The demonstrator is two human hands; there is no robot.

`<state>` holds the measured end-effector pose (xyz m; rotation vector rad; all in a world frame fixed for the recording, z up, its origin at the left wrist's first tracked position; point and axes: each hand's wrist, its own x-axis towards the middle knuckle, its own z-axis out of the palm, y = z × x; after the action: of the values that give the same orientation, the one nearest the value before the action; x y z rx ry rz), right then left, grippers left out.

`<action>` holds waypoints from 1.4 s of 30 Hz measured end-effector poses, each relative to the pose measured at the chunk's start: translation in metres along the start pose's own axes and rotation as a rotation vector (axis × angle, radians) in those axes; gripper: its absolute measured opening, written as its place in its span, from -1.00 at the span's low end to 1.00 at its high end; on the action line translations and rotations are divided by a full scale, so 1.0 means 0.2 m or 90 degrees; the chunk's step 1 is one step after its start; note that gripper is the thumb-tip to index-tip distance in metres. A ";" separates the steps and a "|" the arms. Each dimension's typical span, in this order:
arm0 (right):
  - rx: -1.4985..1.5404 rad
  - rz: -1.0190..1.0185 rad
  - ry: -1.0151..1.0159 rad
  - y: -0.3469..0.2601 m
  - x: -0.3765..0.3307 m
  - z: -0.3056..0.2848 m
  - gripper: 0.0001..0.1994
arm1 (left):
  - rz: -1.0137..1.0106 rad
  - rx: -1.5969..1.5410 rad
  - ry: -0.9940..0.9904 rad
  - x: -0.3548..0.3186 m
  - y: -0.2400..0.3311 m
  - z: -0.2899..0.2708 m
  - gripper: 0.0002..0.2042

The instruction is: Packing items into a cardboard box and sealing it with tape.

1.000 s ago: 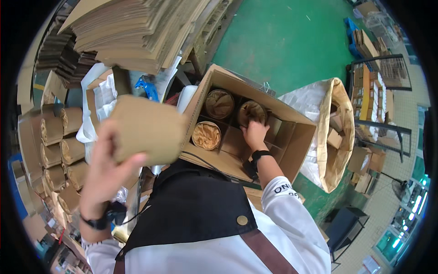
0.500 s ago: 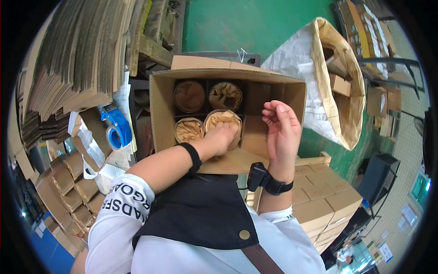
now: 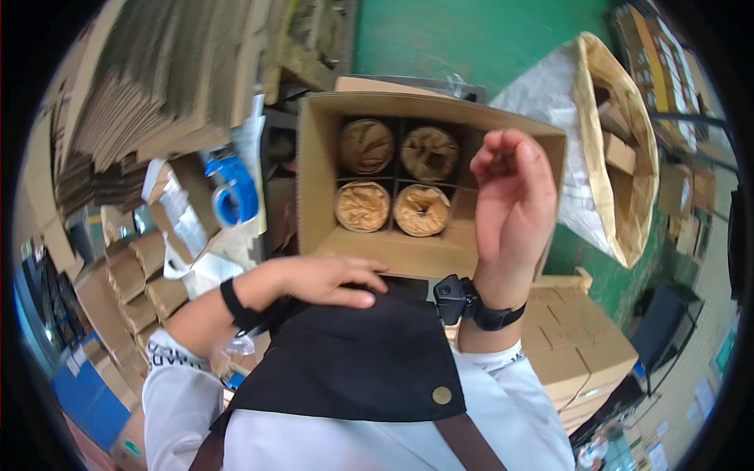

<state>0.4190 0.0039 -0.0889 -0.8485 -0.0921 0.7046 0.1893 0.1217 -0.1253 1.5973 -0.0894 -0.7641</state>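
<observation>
green floor at 1 o'clock. left hand looks empty, fingers loosely spread, at 8. four paper-wrapped cylinders in the carton, roughly 12. right hand empty, half-curled, at 2; its wrist camera could snag the carton, jolting them.

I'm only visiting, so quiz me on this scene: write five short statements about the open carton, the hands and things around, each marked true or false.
1. The open carton holds four round brown-paper bundles. True.

2. The right hand grips the blue tape dispenser. False: the right hand shows no object in it, and the blue tape dispenser lies left of the carton.

3. The left hand is by the carton's near side, with no bundle in it. True.

4. The big sack stands left of the carton. False: the big sack is on its right.

5. The floor beyond the carton is green. True.
</observation>
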 end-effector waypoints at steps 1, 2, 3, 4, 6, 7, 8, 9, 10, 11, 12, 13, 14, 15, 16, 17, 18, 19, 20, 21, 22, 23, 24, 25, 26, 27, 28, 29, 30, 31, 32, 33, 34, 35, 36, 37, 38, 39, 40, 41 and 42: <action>0.058 0.008 -0.072 0.03 0.04 0.10 -0.78 | -0.017 0.042 0.065 -0.13 0.00 0.07 -0.56; 0.117 0.021 -0.147 0.06 0.07 0.22 -0.76 | -0.037 0.082 0.132 -0.26 -0.01 0.14 -0.55; 0.158 0.026 -0.238 0.06 0.11 0.36 -0.74 | -0.071 0.071 0.208 -0.37 -0.03 0.25 -0.52; 0.209 0.040 -0.331 0.06 0.13 0.50 -0.72 | -0.096 -0.070 0.263 -0.46 -0.01 0.33 -0.52; 0.267 0.096 -0.447 0.14 0.11 0.81 -0.69 | -0.157 -0.114 0.349 -0.61 -0.12 0.54 -0.53; 0.255 0.107 -0.483 0.22 0.07 0.95 -0.67 | -0.235 -0.040 0.414 -0.65 -0.18 0.62 -0.51; 0.251 0.167 -0.491 0.32 -0.01 1.11 -0.70 | -0.345 0.074 0.494 -0.69 -0.25 0.74 -0.51; 0.218 0.218 -0.485 0.45 -0.12 1.23 -0.72 | -0.372 0.116 0.490 -0.76 -0.23 0.77 -0.52; 0.180 0.261 -0.480 0.57 -0.24 1.33 -0.74 | -0.346 0.068 0.541 -0.80 -0.25 0.85 -0.51; 0.146 0.341 -0.487 0.74 -0.40 1.41 -0.77 | -0.289 -0.032 0.612 -0.88 -0.22 0.92 -0.51; 0.128 0.364 -0.540 0.94 -0.58 1.44 -0.77 | -0.222 -0.128 0.681 -0.98 -0.16 1.00 -0.51; 0.093 0.409 -0.583 1.14 -0.77 1.47 -0.80 | -0.195 -0.153 0.749 -1.10 -0.11 1.09 -0.52; 0.035 0.463 -0.583 1.28 -0.98 1.48 -0.84 | -0.156 -0.171 0.805 -1.22 -0.05 1.18 -0.52; -0.100 0.470 -0.635 1.47 -1.14 1.46 -0.83 | -0.149 -0.245 0.864 -1.36 0.03 1.27 -0.54; -0.167 0.467 -0.741 1.64 -1.29 1.43 -0.84 | -0.080 -0.356 0.970 -1.50 0.12 1.36 -0.55; -0.281 0.441 -0.870 1.77 -1.42 1.45 -0.81 | -0.049 -0.306 1.113 -1.63 0.17 1.49 -0.57; -0.331 0.281 -0.995 1.94 -1.53 1.47 -0.76 | -0.003 -0.326 1.278 -1.75 0.21 1.59 -0.62; -0.411 0.153 -1.093 1.99 -1.64 1.56 -0.73 | 0.030 -0.364 1.442 -1.85 0.15 1.76 -0.66; -0.480 -0.081 -1.128 2.13 -1.69 1.62 -0.73 | -0.054 -0.337 1.551 -1.99 0.09 1.84 -0.70; -0.534 -0.321 -1.140 2.26 -1.74 1.69 -0.72 | -0.237 -0.292 1.626 -2.11 -0.03 1.87 -0.68; -0.600 -0.460 -1.176 2.34 -1.80 1.77 -0.68 | -0.526 -0.125 1.607 -2.21 -0.18 1.93 -0.63; -0.712 -0.523 -1.258 2.46 -1.84 1.82 -0.74 | -0.803 0.052 1.530 -2.27 -0.32 1.98 -0.59; -0.821 -0.587 -1.335 2.58 -1.89 1.83 -0.79 | -0.804 0.044 1.536 -2.27 -0.44 1.99 -0.59; -0.817 -0.594 -1.342 2.62 -1.95 1.82 -0.79 | -1.058 0.101 1.362 -2.26 -0.55 1.98 -0.54; -0.909 -0.589 -1.323 2.65 -2.02 1.81 -0.80 | -1.281 0.154 1.146 -2.27 -0.65 1.98 -0.49; -1.003 -0.583 -1.291 2.67 -2.06 1.82 -0.81 | -1.281 0.157 1.151 -2.28 -0.71 1.96 -0.49; -1.013 -0.588 -1.282 2.68 -2.05 1.83 -0.81 | -1.303 0.136 1.164 -2.28 -0.76 1.93 -0.49; -1.000 -0.573 -1.275 2.70 -2.04 1.84 -0.81 | -1.324 0.118 1.175 -2.29 -0.80 1.91 -0.49; -0.996 -0.553 -1.265 2.69 -2.02 1.84 -0.81 | -1.306 0.127 1.176 -2.31 -0.81 1.91 -0.49; -1.018 -0.548 -1.248 2.67 -2.01 1.83 -0.81 | -1.271 0.073 1.213 -2.33 -0.82 1.91 -0.54; -0.985 -0.521 -1.255 2.65 -1.99 1.81 -0.76 | -1.231 0.023 1.246 -2.35 -0.83 1.91 -0.58; -0.961 -0.499 -1.249 2.61 -1.95 1.82 -0.69 | -1.223 0.048 1.264 -2.34 -0.85 1.90 -0.64; -1.016 -0.374 -1.230 2.55 -1.91 1.85 -0.66 | -1.263 0.167 1.229 -2.33 -0.91 1.91 -0.66; -0.988 -0.287 -1.159 2.49 -1.82 1.86 -0.59 | -1.217 0.212 1.219 -2.34 -0.92 1.90 -0.66; -0.969 -0.083 -1.105 2.44 -1.67 1.85 -0.55 | -1.170 0.376 1.261 -2.35 -0.99 1.90 -0.66; -0.840 0.112 -0.988 2.33 -1.55 1.80 -0.58 | -1.139 0.299 1.244 -2.38 -1.11 1.97 -0.63; -0.694 0.378 -0.839 2.20 -1.45 1.70 -0.67 | -1.115 0.345 1.267 -2.37 -1.07 1.94 -0.60; -0.450 0.528 -0.775 1.99 -1.43 1.64 -0.69 | -1.126 0.399 1.224 -2.43 -1.17 2.19 -0.58; -0.359 0.563 -0.763 1.74 -1.32 1.57 -0.67 | -1.177 0.134 1.262 -2.41 -0.98 2.08 -0.59; -0.354 0.540 -0.723 1.49 -1.24 1.49 -0.67 | -1.058 0.132 1.232 -2.55 -1.11 2.35 -0.57; -0.358 0.517 -0.680 1.27 -1.14 1.37 -0.67 | -0.810 -0.040 1.474 -2.50 -0.98 2.25 -0.54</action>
<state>0.0116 0.1608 -0.0421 -0.9483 -0.9792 1.9126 -0.5020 0.0125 -0.0840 1.4002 2.6204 0.6528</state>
